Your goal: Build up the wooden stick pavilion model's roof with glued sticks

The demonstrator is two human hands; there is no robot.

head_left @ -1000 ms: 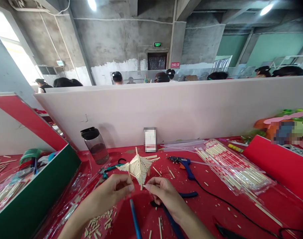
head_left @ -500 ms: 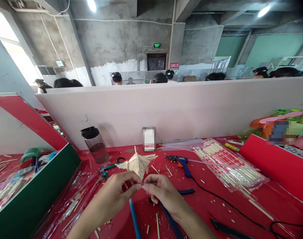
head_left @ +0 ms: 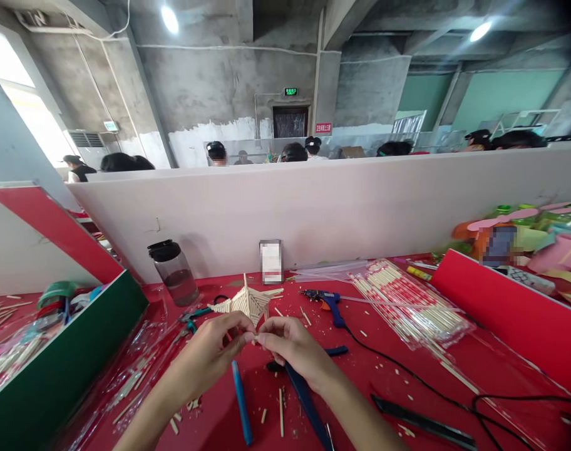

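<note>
A star-shaped piece made of glued wooden sticks point(head_left: 246, 302) is held over the red table point(head_left: 389, 388). My left hand point(head_left: 213, 349) pinches its lower tip from the left, fingers closed. My right hand point(head_left: 290, 346) pinches the same tip from the right, fingertips meeting those of the left. A blue glue gun point(head_left: 327, 302) lies just right of the hands, its black cord trailing to the right.
Blue-handled pliers point(head_left: 304, 388) and a blue stick point(head_left: 241, 401) lie under the hands among stick scraps. A dark jar point(head_left: 173, 272) stands back left, green scissors point(head_left: 196, 313) beside it. Packs of sticks point(head_left: 407, 300) lie right. A green-and-red box point(head_left: 64, 357) is left, a white partition point(head_left: 313, 207) behind.
The stick piece has come lower and tilted away, and both hands have drawn together until the fingertips meet at its lower tip. The view has shifted slightly.
</note>
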